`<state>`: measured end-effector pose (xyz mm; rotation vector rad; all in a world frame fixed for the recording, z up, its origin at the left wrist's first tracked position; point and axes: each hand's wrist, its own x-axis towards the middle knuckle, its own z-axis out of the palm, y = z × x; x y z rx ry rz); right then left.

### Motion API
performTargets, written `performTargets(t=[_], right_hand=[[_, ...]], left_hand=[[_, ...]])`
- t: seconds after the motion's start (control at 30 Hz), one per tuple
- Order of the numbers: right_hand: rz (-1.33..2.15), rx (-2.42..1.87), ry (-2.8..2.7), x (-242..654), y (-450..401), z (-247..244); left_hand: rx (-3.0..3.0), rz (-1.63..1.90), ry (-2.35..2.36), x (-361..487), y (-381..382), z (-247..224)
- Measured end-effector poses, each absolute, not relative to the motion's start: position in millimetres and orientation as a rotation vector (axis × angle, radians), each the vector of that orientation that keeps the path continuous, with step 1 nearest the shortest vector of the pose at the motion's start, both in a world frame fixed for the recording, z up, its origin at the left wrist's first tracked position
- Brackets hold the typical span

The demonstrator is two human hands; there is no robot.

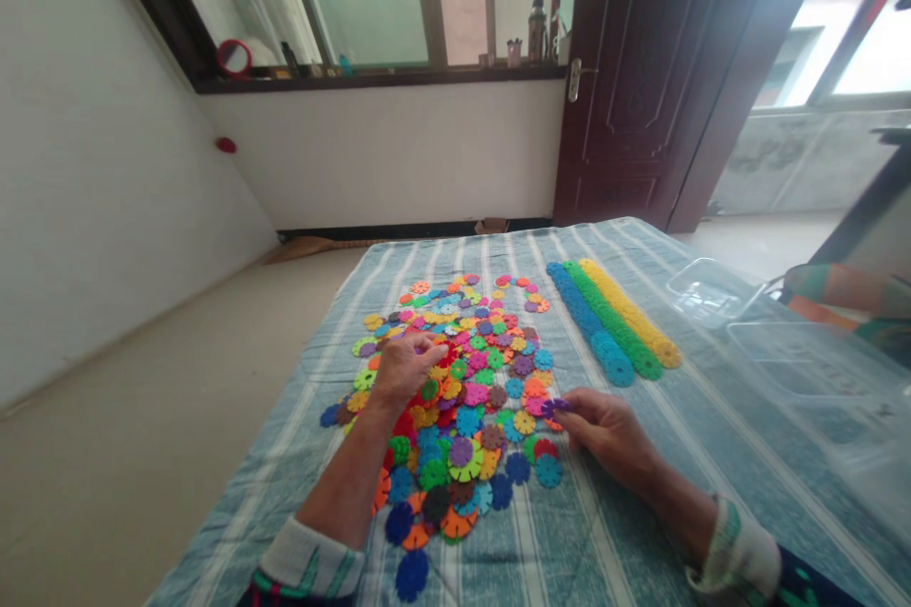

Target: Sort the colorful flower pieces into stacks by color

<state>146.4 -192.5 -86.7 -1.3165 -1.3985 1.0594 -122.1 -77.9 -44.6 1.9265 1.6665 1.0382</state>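
A heap of notched plastic discs (466, 419) in many colours spreads over a striped cloth (569, 531). Over the upper left of the heap is my left hand (404, 368), its fingers drawn together. What they hold, if anything, is hard to make out; a red disc (448, 354) is right by the fingertips. At the heap's right edge, my right hand (612, 432) pinches a purple disc (553, 407) between thumb and fingers. Farther right lie three rows of overlapping discs: a blue row (587, 321), a green row (608, 321) and a yellow row (630, 308).
Right of the rows stand a clear plastic box (712, 292) and a larger clear container (804, 356). Orange and green fabric (840, 299) is behind them. A brown door (633, 66) and a window ledge (399, 78) with small items are beyond the bed-like surface.
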Motion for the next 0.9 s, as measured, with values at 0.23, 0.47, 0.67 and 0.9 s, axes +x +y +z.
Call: performTargets(t=[0.23,0.47,0.67,0.9], right_hand=[[1.051,-1.323,-1.413,147,-192,-87],[1.062,-1.334,-1.431,148,-192,-89],[1.056,-1.325,-1.440,147,-193,-86],[1.056,-1.337,-1.451,148,-193,-85]], left_hand=[[1.871,1.121,1.764,-132,-77,-44],[2.122,0.915,1.773,-123,-80,-47],[2.234,0.851,1.835,-117,-82,-50],[2.342,0.718,1.934,-110,-83,-53]])
